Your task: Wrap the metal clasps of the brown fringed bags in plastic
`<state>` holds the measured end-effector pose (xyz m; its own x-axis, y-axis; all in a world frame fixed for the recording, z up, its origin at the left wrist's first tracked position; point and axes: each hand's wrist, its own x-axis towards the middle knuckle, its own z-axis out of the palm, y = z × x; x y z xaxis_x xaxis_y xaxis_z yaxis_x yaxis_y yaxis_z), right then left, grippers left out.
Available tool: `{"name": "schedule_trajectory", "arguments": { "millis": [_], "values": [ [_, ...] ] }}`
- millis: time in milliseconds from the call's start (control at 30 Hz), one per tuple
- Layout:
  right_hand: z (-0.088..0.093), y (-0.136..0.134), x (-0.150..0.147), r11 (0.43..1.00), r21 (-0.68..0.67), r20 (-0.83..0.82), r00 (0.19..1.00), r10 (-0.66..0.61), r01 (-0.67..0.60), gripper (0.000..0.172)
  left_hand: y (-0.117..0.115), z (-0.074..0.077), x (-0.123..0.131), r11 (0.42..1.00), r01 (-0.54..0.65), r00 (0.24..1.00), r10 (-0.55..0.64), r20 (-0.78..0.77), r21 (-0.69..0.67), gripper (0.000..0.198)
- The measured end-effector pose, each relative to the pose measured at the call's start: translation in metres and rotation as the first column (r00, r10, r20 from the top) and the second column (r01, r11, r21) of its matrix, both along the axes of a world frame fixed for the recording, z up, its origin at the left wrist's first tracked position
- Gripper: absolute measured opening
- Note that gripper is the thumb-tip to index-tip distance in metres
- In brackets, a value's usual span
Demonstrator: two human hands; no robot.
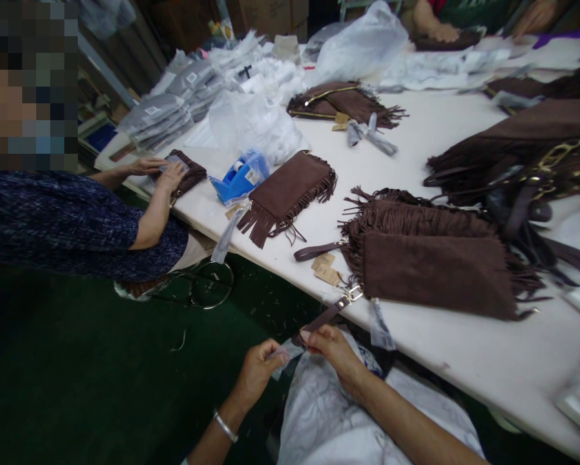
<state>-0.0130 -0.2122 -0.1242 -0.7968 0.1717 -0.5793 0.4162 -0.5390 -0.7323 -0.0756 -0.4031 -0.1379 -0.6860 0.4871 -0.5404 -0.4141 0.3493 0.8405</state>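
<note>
My left hand [259,367] is closed in a pinch on a small clear plastic sleeve [284,354] below the table edge. My right hand [332,349] is closed on the end of a brown strap [325,316]. The strap runs up to a metal clasp [352,294] on a brown fringed suede bag [435,268] lying at the near edge of the white table [430,345]. Paper tags [325,268] lie beside the bag. A second fringed bag [288,193] lies further left.
A person in a dark patterned top sits at the left with both hands [163,172] on a small brown pouch. A blue tape dispenser [239,177], clear plastic bags [256,123], stacked packed bags [160,116] and more brown bags [522,161] cover the table. Another person's hand [440,29] is at the far end.
</note>
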Motion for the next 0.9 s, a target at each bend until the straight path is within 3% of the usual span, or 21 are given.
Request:
{"name": "schedule_trajectory", "arguments": {
  "millis": [467,600,733,900],
  "values": [
    [-0.013,0.004,0.005,0.995,0.063,-0.088,0.993,0.081,-0.076,0.034,0.002,-0.012,0.003,1.0,0.001,1.0,-0.001,0.001,-0.009,0.026],
    [-0.014,0.003,0.003,0.996,0.063,-0.067,0.996,0.066,-0.062,0.033,0.012,-0.001,0.004,1.0,0.003,1.0,-0.003,-0.007,-0.005,0.025],
    [-0.013,0.003,0.004,0.998,0.035,-0.059,0.997,0.058,-0.056,0.034,0.028,0.012,0.006,0.998,-0.042,0.996,0.038,0.083,0.042,0.028],
    [-0.008,0.008,0.006,0.998,0.01,-0.031,0.998,0.059,-0.059,0.036,0.04,0.013,0.008,0.997,-0.06,0.991,0.053,0.12,0.056,0.031]
  ]
}}
